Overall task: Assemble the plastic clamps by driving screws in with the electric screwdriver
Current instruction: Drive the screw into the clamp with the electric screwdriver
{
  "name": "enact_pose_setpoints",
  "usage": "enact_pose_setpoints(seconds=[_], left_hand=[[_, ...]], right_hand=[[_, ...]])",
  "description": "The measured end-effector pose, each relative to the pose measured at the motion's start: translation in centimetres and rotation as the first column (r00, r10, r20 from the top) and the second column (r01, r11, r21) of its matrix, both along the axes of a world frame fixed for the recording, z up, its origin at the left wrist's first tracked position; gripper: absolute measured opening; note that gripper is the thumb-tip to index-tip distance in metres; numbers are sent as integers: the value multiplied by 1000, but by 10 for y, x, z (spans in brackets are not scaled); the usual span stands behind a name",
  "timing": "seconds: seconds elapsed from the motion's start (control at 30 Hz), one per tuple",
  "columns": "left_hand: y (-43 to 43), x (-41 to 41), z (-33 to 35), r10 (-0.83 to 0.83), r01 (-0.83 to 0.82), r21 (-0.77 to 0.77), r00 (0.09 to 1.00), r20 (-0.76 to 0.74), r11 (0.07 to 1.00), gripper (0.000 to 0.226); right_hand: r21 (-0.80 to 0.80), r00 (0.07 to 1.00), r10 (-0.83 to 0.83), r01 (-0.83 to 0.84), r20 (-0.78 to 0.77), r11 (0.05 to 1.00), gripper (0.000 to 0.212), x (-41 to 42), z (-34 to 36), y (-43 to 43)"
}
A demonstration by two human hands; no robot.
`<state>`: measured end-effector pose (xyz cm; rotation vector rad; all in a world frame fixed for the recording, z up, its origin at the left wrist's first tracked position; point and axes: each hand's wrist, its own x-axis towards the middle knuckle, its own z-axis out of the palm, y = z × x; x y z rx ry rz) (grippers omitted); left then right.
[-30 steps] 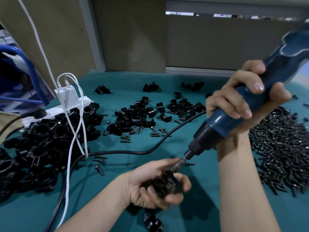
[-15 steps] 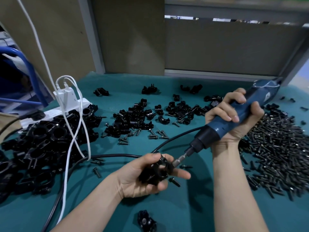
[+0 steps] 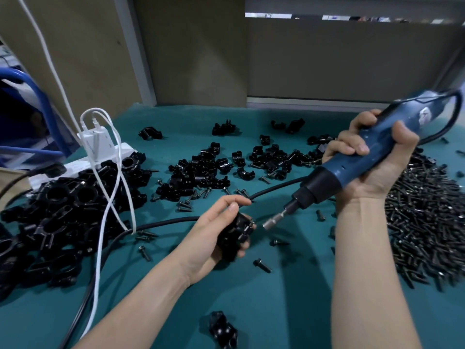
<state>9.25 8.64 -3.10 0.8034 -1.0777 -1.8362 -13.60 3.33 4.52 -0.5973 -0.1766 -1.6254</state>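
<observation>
My left hand grips a black plastic clamp just above the teal table, low in the middle of the view. My right hand holds the blue electric screwdriver slanted down to the left. Its silver bit ends a short gap to the right of the clamp, apart from it. A wide heap of black screws lies at the right. Loose clamp halves and several screws are scattered in the middle.
A large pile of black clamps fills the left side beside a white power strip with white cables. A black cord crosses the table. One clamp lies near the front edge. Stray screws dot the cloth.
The screwdriver bit has drawn back to the right, away from the clamp. My left hand has turned the clamp and lifted it a little toward the cord.
</observation>
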Motion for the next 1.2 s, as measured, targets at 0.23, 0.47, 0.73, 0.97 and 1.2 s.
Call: enact_pose_setpoints(seconds=[0.23, 0.47, 0.73, 0.97, 1.2], left_hand=[[-1, -5, -7, 77, -76, -46, 997, 1, 996, 38], [1, -9, -5, 151, -149, -80, 988, 28, 986, 50], [-1, -6, -8, 140, -140, -48, 990, -6, 989, 38], [-2, 0, -9, 9, -9, -135, 1000, -1, 991, 23], [-2, -2, -7, -7, 4, -142, 1000, -18, 990, 19]], right_hand=[[20, 1000, -11, 12, -11, 1000, 52, 0, 0, 1], [90, 992, -81, 89, -93, 992, 54, 10, 1, -1], [220, 953, -189, 241, -236, 945, 13, 29, 1, -5], [230, 958, -175, 227, -225, 946, 14, 28, -2, -6], [242, 963, -167, 217, -212, 946, 15, 26, -5, -7]])
